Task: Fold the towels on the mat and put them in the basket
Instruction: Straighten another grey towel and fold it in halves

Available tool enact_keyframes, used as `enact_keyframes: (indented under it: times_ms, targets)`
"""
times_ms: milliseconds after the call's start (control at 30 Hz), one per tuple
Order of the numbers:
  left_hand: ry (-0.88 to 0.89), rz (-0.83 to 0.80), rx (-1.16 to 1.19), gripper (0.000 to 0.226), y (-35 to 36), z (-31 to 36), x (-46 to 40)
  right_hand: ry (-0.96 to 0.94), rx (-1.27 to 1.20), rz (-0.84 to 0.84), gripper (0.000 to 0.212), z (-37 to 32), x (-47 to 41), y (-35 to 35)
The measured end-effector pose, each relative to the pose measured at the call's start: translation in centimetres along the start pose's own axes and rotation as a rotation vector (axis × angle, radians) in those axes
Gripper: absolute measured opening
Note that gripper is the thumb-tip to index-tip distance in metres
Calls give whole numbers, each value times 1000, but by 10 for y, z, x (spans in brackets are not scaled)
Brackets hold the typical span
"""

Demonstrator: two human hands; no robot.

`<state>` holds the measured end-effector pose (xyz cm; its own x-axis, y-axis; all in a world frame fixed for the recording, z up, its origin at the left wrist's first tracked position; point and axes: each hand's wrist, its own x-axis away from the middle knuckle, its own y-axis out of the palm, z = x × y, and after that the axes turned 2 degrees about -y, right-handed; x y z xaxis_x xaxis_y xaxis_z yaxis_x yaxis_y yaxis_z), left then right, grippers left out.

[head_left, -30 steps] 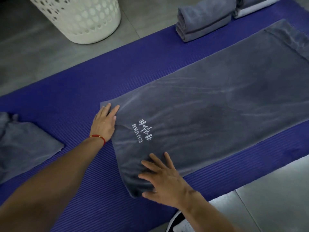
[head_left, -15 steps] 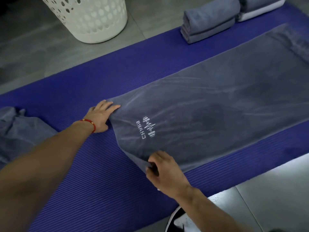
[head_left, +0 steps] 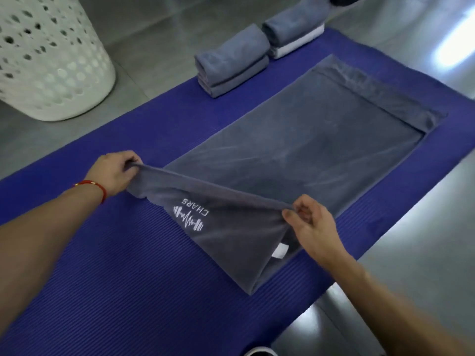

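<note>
Left hand: the left hand [head_left: 113, 173] pinched one corner of the grey towel [head_left: 295, 160], fingers curled round the hem and holding it lifted off the purple mat [head_left: 102, 278]
Wrist: a red bracelet [head_left: 96, 188] circled the left wrist, just behind that hand
Basket: the white perforated basket [head_left: 48, 62] stood upright on the grey floor [head_left: 154, 34] at far left, beyond the mat's edge and well apart from both hands
Towel edge: the near short edge was stretched in the air between the two hands, sagging slightly in the middle
Logo: a white dumbbell mark with the letters CHARB [head_left: 191, 217] showed on the raised flap, near the left corner
Towel body: the rest of the cloth lay flat on the mat, reaching away toward upper right, with a folded-over band at its far end
Label: a small white tag [head_left: 280, 250] was visible under the lifted part, near the right corner
Folded stack: a folded grey towel [head_left: 231, 62] sat on the mat's far edge, past the spread one
Second stack: another folded pile [head_left: 293, 34], grey over white, lay just beside it to the right
Right hand: the right hand [head_left: 311, 222] gripped the other near corner between thumb and curled fingers, also raised above the mat
Bottom edge: a white rounded object was partly cut off; what it was I could not tell
</note>
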<state>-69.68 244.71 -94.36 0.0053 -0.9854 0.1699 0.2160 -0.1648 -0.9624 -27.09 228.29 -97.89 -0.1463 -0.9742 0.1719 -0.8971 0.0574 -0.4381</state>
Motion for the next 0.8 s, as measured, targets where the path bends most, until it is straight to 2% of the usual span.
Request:
enact_keyframes:
  times_ms: [100, 167, 300, 433, 500, 667, 800]
  targets:
    - [62, 131, 33, 9, -9, 81, -37, 62, -40, 211, 26, 24, -32, -46]
    - [90, 191, 80, 8, -9, 133, -60, 94, 21, 306, 25, 39, -51, -80]
    - [85, 239, 309, 15, 7, 236, -111, 129, 203, 455, 19, 69, -86, -144]
    - [105, 290, 457, 19, 23, 323, -166, 185, 240, 604, 17, 95, -134, -201]
    - [117, 345, 405, 14, 30, 358, -195, 182, 263, 653, 16, 102, -161, -227]
    - [171, 494, 347, 19, 38, 444, -260, 206, 253, 807, 19, 115, -242, -275]
    - [192, 515, 355, 21, 50, 499, -307, 389, 263, 844, 34, 144, -289, -289]
